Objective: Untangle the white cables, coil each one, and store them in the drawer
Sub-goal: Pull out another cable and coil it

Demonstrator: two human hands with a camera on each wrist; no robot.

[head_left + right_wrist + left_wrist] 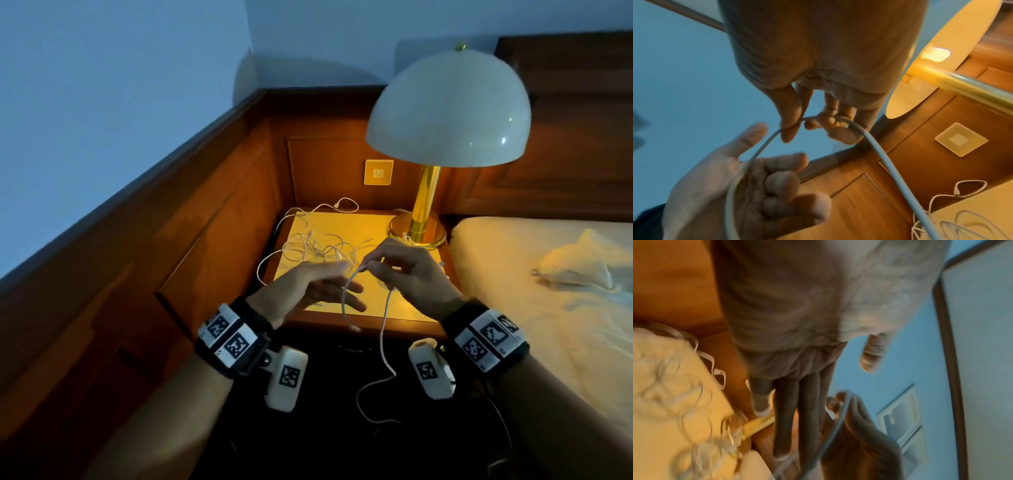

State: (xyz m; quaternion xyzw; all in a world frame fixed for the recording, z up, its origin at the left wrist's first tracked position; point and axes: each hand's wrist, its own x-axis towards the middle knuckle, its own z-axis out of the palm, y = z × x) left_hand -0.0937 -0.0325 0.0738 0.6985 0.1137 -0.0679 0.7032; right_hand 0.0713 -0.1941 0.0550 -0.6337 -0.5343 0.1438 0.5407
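Head view — right hand (pixel 407 274) pinches white cable (pixel 383 329); left hand (pixel 318 287) open.

head looks down; wrists close; share nightstand (pixel 359 226).

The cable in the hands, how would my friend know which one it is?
Find the lamp on the bedside table. In front of it, the right hand pinches one white cable. Unlike the tangled pile lying on the table, it hangs free toward the floor.
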